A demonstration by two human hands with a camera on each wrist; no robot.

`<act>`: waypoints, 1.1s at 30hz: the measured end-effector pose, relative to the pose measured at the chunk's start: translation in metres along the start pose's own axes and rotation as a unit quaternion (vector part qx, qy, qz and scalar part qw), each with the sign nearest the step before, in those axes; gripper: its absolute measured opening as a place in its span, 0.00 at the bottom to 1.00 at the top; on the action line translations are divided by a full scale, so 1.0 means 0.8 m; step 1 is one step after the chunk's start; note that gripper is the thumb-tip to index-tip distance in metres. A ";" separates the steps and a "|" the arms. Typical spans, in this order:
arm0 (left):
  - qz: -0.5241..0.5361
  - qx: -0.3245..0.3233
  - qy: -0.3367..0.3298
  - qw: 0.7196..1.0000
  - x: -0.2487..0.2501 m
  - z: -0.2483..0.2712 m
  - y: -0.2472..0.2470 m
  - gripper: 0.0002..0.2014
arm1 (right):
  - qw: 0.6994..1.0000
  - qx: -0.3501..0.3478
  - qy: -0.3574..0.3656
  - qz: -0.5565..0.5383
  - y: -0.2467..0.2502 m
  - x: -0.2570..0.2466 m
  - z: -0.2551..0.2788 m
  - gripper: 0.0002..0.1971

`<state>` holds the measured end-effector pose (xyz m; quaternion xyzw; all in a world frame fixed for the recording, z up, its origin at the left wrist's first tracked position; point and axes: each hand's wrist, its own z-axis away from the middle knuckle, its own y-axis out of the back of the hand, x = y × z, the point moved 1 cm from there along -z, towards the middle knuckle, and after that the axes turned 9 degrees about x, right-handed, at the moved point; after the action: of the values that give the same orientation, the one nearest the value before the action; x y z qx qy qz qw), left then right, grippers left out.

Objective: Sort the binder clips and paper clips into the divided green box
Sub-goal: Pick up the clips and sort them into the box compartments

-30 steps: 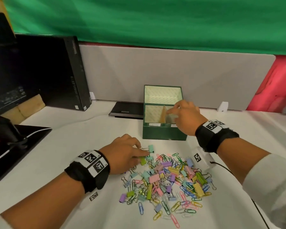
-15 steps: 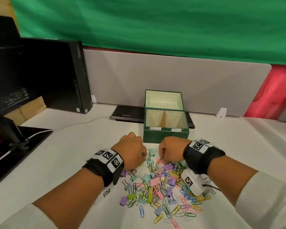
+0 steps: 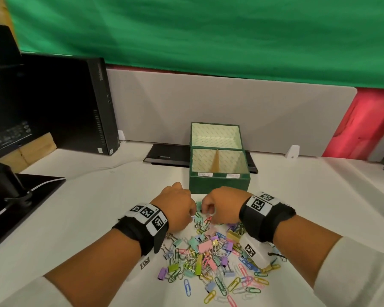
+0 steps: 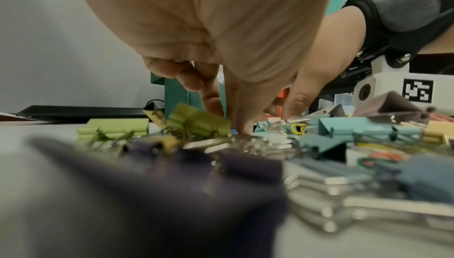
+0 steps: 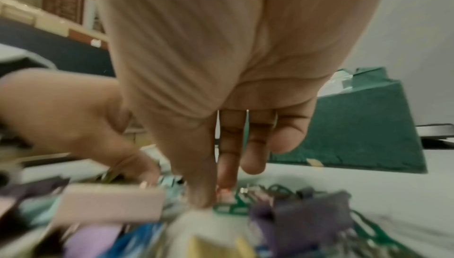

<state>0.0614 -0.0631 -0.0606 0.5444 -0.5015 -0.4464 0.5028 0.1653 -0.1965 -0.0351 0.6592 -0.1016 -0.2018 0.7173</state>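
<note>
A heap of pastel binder clips and coloured paper clips [image 3: 208,251] lies on the white table in front of the divided green box [image 3: 220,183]. The box stands open, with a brown divider between its two front compartments. Both hands work at the heap's far edge, just short of the box. My left hand [image 3: 192,214] has thumb and forefinger down together [image 4: 242,130], pinching by the wire handle of a mint binder clip [image 3: 198,204]. My right hand [image 3: 206,211] pinches a small red paper clip [image 5: 222,192] between thumb and forefinger. The box's green wall [image 5: 356,126] is close behind it.
A black computer tower [image 3: 80,107] stands at the back left and a black stand [image 3: 20,196] sits at the left edge. A flat black device [image 3: 166,155] lies behind the box. A grey partition [image 3: 208,107] closes the back. A small white object [image 3: 293,151] sits at the back right.
My right hand has come back from over the box down to the far edge of the heap. My left hand stayed at the heap, its fingers curling in beside the mint clip.
</note>
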 end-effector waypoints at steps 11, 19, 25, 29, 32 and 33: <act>0.075 0.021 0.039 0.996 -0.001 0.006 0.008 0.05 | 0.984 0.028 -0.057 -0.169 0.014 0.014 -0.001 0.04; 0.105 -0.032 0.024 0.994 0.002 0.002 0.010 0.15 | 0.631 0.030 -0.190 -0.752 0.021 0.049 0.014 0.13; 0.060 -0.061 0.008 0.996 0.002 0.003 0.006 0.19 | 0.906 0.032 -0.174 -0.385 0.011 0.034 0.002 0.02; 0.052 -0.023 0.039 0.998 0.001 0.005 0.009 0.11 | 0.993 0.035 -0.116 -0.008 -0.007 0.011 -0.023 0.14; 0.052 -0.004 0.057 0.997 -0.001 0.009 0.011 0.08 | 0.989 0.031 -0.138 0.041 -0.015 0.003 -0.041 0.14; 0.050 -0.002 0.063 0.997 -0.002 0.010 0.010 0.08 | 0.988 0.025 -0.144 0.043 -0.015 0.000 -0.046 0.15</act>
<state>0.0527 -0.0622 -0.0532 0.5453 -0.4944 -0.3864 0.5558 0.1789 -0.1642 -0.0512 0.6363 -0.2368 -0.2608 0.6863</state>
